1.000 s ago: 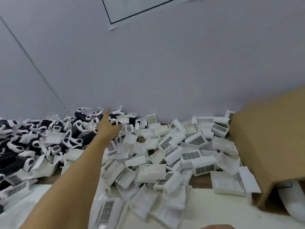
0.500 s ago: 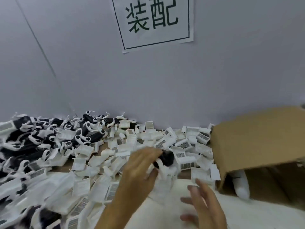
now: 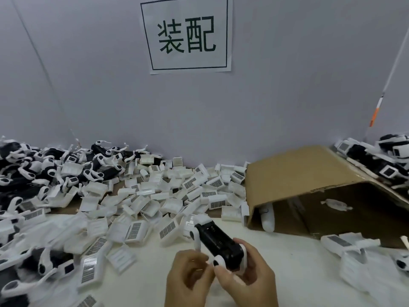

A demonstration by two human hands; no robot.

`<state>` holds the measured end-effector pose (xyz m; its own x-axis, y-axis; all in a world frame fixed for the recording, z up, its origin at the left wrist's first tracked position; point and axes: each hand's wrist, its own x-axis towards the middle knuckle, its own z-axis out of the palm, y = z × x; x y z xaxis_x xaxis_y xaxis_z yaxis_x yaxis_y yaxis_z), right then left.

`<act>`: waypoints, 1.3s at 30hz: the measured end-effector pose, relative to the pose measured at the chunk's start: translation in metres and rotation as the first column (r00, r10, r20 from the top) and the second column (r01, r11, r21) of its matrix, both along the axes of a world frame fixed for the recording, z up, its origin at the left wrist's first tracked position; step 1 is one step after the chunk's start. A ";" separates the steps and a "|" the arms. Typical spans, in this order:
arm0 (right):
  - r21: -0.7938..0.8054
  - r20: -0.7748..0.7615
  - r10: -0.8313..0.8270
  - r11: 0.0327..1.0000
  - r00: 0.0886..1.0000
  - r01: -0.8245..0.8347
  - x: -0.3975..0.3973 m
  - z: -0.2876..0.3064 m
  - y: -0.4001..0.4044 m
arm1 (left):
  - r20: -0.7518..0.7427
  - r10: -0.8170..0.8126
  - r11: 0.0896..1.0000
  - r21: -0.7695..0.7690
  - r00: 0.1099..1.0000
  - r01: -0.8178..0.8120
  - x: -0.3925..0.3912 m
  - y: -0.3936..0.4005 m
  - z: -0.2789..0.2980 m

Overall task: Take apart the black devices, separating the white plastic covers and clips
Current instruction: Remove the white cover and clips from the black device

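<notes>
Right hand (image 3: 250, 278) grips black device (image 3: 218, 244) | left hand (image 3: 190, 278) touching alongside

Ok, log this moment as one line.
stage: device in hand | right hand: holds black device | left hand: pinches its white clip | loose covers: behind | cardboard box: right
</notes>
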<state>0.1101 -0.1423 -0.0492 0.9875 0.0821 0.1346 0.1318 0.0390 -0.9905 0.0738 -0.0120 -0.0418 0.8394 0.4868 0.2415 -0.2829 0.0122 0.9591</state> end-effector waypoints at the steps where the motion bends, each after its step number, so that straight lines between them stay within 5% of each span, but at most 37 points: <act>1: 0.024 0.008 0.000 1.000 1.000 0.000 0.003 -0.001 -0.004 | -0.002 -0.133 0.972 -0.193 0.991 0.130 0.001 0.003 0.002; 4: -0.014 0.081 0.069 0.998 0.994 -0.068 0.011 -0.001 -0.016 | 0.025 -0.290 0.828 -0.495 0.957 0.264 0.006 0.015 0.006; 9: -0.200 0.239 0.158 0.974 0.958 -0.110 0.009 -0.007 -0.007 | -0.044 -0.209 0.862 -0.480 0.977 0.162 0.015 0.004 -0.002; 13: -0.382 0.428 0.158 0.924 0.890 0.020 0.006 -0.006 0.005 | 0.021 -0.182 0.877 -0.449 0.983 0.172 0.011 0.006 -0.007; 19: -0.363 0.319 0.157 0.931 0.935 -0.032 0.011 -0.008 0.002 | 0.028 -0.161 0.923 -0.350 0.986 0.161 0.012 0.003 -0.012; 27: -0.393 0.446 0.165 0.919 0.879 0.027 0.009 -0.005 0.007 | 0.011 -0.117 0.946 -0.302 0.993 0.115 0.012 -0.002 -0.012; 35: -0.395 0.414 0.180 0.918 0.892 -0.002 0.009 -0.007 0.006 | 0.039 -0.162 0.965 -0.204 0.986 0.167 0.010 -0.003 -0.010; 39: -0.387 0.327 0.277 0.912 0.903 -0.140 0.012 -0.012 0.005 | 0.044 -0.109 0.988 -0.104 0.993 0.113 0.010 -0.001 -0.008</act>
